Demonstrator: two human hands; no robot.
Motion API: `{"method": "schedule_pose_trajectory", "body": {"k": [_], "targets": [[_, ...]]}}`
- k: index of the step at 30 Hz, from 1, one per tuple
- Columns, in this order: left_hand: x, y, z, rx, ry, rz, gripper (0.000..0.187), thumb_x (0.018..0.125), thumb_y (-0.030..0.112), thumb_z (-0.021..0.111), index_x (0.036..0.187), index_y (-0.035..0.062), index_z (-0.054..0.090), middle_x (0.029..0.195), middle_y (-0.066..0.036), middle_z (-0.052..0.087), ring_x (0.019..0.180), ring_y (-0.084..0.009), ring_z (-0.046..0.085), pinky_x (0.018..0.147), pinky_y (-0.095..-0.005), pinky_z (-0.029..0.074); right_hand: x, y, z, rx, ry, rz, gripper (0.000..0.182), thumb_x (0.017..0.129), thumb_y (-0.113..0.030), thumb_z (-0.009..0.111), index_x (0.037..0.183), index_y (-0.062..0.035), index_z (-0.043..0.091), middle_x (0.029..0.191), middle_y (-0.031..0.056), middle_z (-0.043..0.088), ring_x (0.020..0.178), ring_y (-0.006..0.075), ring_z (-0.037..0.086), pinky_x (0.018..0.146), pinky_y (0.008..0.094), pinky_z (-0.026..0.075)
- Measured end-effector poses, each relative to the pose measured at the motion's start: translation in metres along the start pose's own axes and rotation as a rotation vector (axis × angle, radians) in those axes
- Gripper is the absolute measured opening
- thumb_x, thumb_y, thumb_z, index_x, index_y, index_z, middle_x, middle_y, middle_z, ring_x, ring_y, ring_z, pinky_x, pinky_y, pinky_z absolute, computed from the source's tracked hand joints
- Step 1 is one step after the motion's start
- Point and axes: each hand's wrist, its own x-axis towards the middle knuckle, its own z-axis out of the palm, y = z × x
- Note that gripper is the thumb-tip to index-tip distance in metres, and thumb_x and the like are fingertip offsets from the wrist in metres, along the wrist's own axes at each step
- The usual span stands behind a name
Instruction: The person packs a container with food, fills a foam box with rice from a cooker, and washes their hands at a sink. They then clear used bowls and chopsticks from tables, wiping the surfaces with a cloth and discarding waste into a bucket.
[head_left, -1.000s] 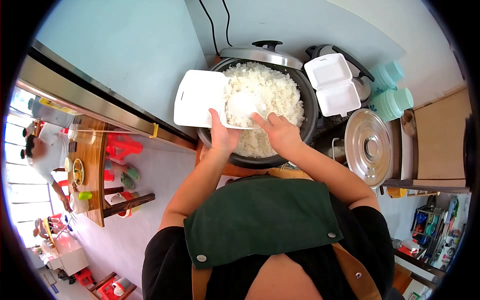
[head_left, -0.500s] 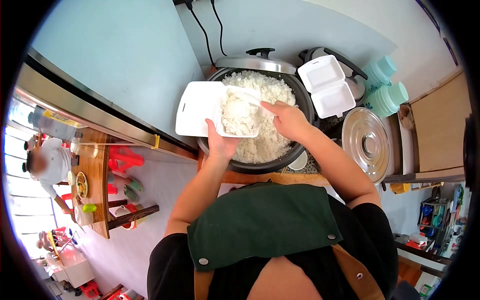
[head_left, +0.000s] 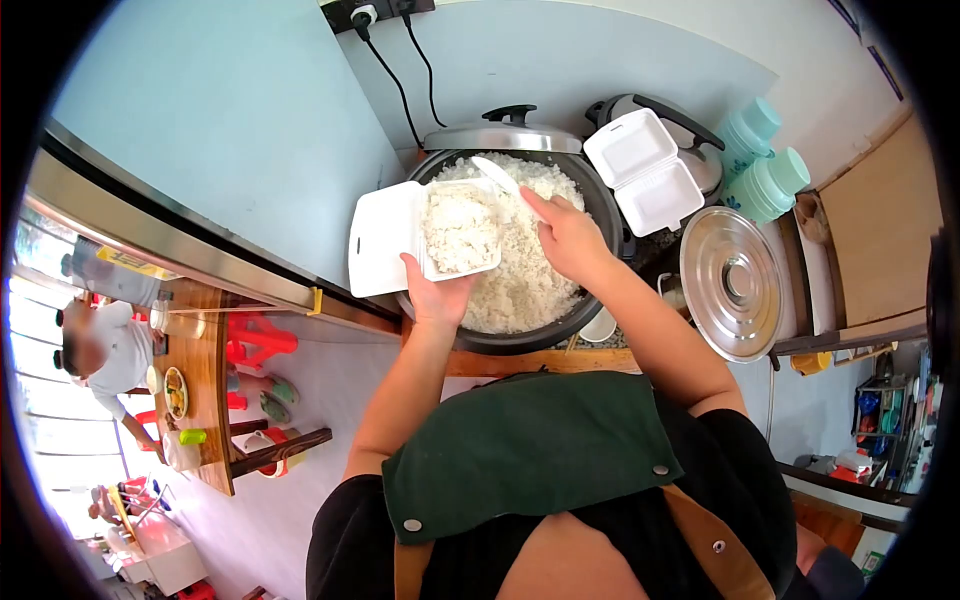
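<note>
An open white foam box rests in my left hand, whose thumb lies on the box's near edge. White rice fills the box's right compartment. My right hand is closed round the handle of a white rice paddle, its index finger stretched along it. The paddle's blade is over the upper part of a large black cooker, clear of the rice in the box. Loose cooked rice fills the cooker beneath both hands.
A second open foam box stands right of the cooker, near stacked green cups. A round metal lid lies farther right; another lid leans behind the cooker. A person is at a wooden table on the left.
The paddle has moved off the boxed rice, up and to the left, and its blade now shows. The rice in the box looks flatter. The box has tilted and shifted slightly.
</note>
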Motion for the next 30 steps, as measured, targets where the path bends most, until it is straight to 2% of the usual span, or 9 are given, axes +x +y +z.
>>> {"method": "schedule_pose_trajectory", "body": {"k": [11, 14, 17, 19, 22, 25, 27, 29, 30], "targets": [[-0.004, 0.008, 0.009, -0.018, -0.093, 0.043, 0.07, 0.082, 0.061, 0.018, 0.133, 0.0128, 0.02, 0.134, -0.007, 0.028, 0.123, -0.0272, 0.026, 0.098, -0.0455, 0.024, -0.009, 0.003, 0.032, 0.392, 0.185, 0.166, 0.042, 0.081, -0.005, 0.041, 0.123, -0.0023, 0.037, 0.085, 0.0178, 0.054, 0.068, 0.0206, 0.055, 0.058, 0.0307, 0.044], [-0.013, 0.007, 0.024, -0.067, -0.094, -0.03, 0.07, 0.082, 0.06, 0.019, 0.133, 0.0112, 0.02, 0.134, -0.007, 0.028, 0.122, -0.027, 0.028, 0.098, -0.0445, 0.025, 0.001, 0.028, 0.049, 1.329, 0.127, 0.767, 0.033, 0.084, -0.019, 0.046, 0.116, -0.0091, 0.045, 0.087, 0.0011, 0.056, 0.055, 0.0058, 0.048, 0.04, 0.0143, 0.027], [-0.014, -0.002, 0.035, -0.049, -0.105, -0.079, 0.072, 0.082, 0.061, 0.018, 0.132, 0.0098, 0.02, 0.133, -0.006, 0.029, 0.121, -0.0273, 0.029, 0.097, -0.0421, 0.027, -0.004, 0.022, 0.08, 2.079, -0.195, 0.702, 0.04, 0.086, -0.025, 0.045, 0.119, -0.0043, 0.04, 0.089, 0.0043, 0.055, 0.058, 0.0124, 0.049, 0.047, 0.0221, 0.04], [-0.014, -0.01, 0.032, -0.077, -0.136, -0.03, 0.062, 0.087, 0.051, 0.025, 0.132, 0.0083, 0.021, 0.132, -0.009, 0.03, 0.121, -0.0256, 0.029, 0.098, -0.0397, 0.027, 0.0, 0.007, 0.084, 2.145, -0.146, 0.698, 0.042, 0.086, -0.029, 0.043, 0.12, -0.0041, 0.04, 0.098, 0.0067, 0.055, 0.072, 0.0163, 0.053, 0.059, 0.0273, 0.044], [-0.01, -0.015, 0.007, 1.036, -0.213, 0.402, 0.082, 0.068, 0.007, 0.066, 0.132, 0.0046, 0.014, 0.129, -0.017, 0.026, 0.12, -0.0268, 0.029, 0.098, -0.0371, 0.027, 0.002, 0.018, 0.089, 2.203, -0.181, 0.553, 0.045, 0.086, -0.033, 0.043, 0.12, -0.004, 0.04, 0.112, 0.0106, 0.051, 0.096, 0.0228, 0.053, 0.081, 0.0363, 0.044], [-0.02, 0.013, 0.025, 1.571, -0.431, 0.208, 0.094, 0.06, 0.01, 0.072, 0.132, 0.0056, 0.011, 0.129, -0.017, 0.023, 0.118, -0.0276, 0.031, 0.096, -0.0369, 0.03, -0.002, 0.037, 0.081, 2.144, -0.3, 0.488, 0.047, 0.085, -0.038, 0.043, 0.118, -0.0038, 0.041, 0.115, 0.0119, 0.049, 0.103, 0.0239, 0.051, 0.088, 0.0392, 0.042], [-0.004, 0.008, 0.007, 1.259, -0.49, 0.086, 0.083, 0.071, 0.019, 0.066, 0.132, 0.0044, 0.011, 0.128, -0.019, 0.025, 0.116, -0.028, 0.033, 0.094, -0.0351, 0.031, -0.005, 0.038, 0.071, 1.906, -0.317, 0.575, 0.055, 0.083, -0.045, 0.043, 0.119, -0.0032, 0.041, 0.114, 0.0123, 0.05, 0.103, 0.0238, 0.051, 0.088, 0.038, 0.043], [0.027, -0.005, -0.025, 0.811, 0.013, -0.108, 0.069, 0.081, 0.029, 0.053, 0.13, 0.0017, 0.013, 0.124, -0.02, 0.031, 0.115, -0.0276, 0.033, 0.093, -0.0338, 0.032, -0.006, 0.025, 0.078, 1.754, -0.185, 0.617, 0.054, 0.084, -0.048, 0.042, 0.112, -0.0018, 0.045, 0.105, 0.012, 0.054, 0.095, 0.0199, 0.054, 0.081, 0.0324, 0.044], [0.005, -0.013, 0.03, 1.267, -0.053, 0.364, 0.061, 0.087, 0.032, 0.041, 0.13, -0.0031, 0.015, 0.12, -0.021, 0.037, 0.11, -0.0269, 0.038, 0.09, -0.0328, 0.033, -0.006, 0.021, 0.084, 1.507, -0.022, 0.547, 0.048, 0.085, -0.044, 0.042, 0.106, -0.0015, 0.047, 0.1, 0.0114, 0.055, 0.09, 0.0176, 0.053, 0.077, 0.0301, 0.044]]}}
